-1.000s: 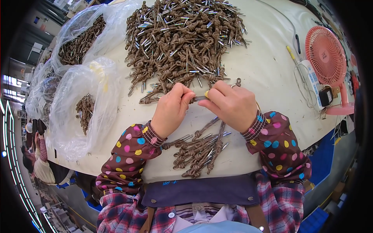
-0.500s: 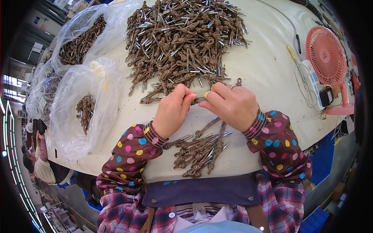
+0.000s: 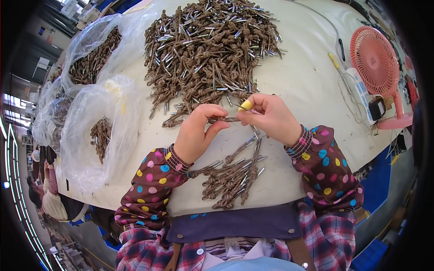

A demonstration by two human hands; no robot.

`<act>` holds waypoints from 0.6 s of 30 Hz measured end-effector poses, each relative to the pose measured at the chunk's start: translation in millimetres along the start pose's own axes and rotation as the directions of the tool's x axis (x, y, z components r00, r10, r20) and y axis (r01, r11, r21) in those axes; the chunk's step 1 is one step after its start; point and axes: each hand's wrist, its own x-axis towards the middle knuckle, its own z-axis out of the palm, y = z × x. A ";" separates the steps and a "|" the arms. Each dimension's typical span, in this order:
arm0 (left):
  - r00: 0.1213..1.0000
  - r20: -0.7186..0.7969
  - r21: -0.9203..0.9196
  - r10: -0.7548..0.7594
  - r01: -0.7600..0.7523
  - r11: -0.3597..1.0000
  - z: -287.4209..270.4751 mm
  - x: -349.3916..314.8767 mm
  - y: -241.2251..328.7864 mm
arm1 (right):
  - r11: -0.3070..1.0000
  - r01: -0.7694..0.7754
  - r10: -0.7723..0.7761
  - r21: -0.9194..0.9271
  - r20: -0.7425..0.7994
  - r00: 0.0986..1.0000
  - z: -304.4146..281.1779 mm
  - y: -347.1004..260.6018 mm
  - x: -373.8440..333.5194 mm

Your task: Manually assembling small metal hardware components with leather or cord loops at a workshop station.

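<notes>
My left hand (image 3: 197,132) pinches a knotted brown lace (image 3: 231,119) between thumb and fingertips. The lace reaches across to my right hand (image 3: 270,118), whose thumb and fingers are closed on its other part. A yellow cover sits on a finger of my right hand, and a thin dark metal sliver shows beside that finger; its kind is unclear. Just beyond both hands rises a large pile of knotted brown laces (image 3: 199,49) with shiny metal tips. Nearer to me lies a smaller group of similar laces (image 3: 230,178).
Clear plastic bags (image 3: 97,169) holding brown laces stand at the left. To the right are a pink fan (image 3: 374,61), a white power strip (image 3: 359,92) with a black plug and cables, and a yellow-handled tool (image 3: 333,61). Another person (image 3: 53,198) is at the far left.
My fingers have shifted on the lace, and more of it shows between my hands. My right hand has turned, bringing the yellow-covered finger and thin sliver into clearer view.
</notes>
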 end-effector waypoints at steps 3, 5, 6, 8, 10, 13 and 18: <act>0.995 0.094 0.215 0.045 -0.064 0.975 -1.9 7.1 1.7 | 0.966 0.160 -0.186 -0.202 -0.121 0.975 0.3 -0.1 -3.5; 0.982 0.113 0.374 0.153 -0.185 0.909 -4.3 8.6 -0.5 | 0.866 0.167 -0.269 -0.471 -0.158 0.950 8.4 -8.6 -6.4; 0.983 0.113 0.379 0.148 -0.180 0.908 -5.0 7.6 -0.9 | 0.868 0.169 -0.268 -0.466 -0.154 0.951 11.1 -6.6 -5.1; 0.985 0.097 0.433 0.143 -0.172 0.885 -2.2 7.8 2.1 | 0.825 0.240 -0.373 -0.511 -0.174 0.911 13.0 -6.1 -7.4; 0.986 0.086 0.432 0.145 -0.168 0.886 -0.2 9.3 7.1 | 0.823 0.239 -0.380 -0.515 -0.188 0.905 15.4 -7.9 -8.8; 0.985 0.071 0.448 0.155 -0.170 0.878 0.3 10.1 7.2 | 0.833 0.232 -0.374 -0.502 -0.202 0.905 18.2 -7.3 -7.8; 0.989 0.033 0.387 0.146 -0.147 0.910 1.3 10.2 6.3 | 0.906 0.200 -0.295 -0.374 -0.219 0.930 16.3 -2.4 -6.0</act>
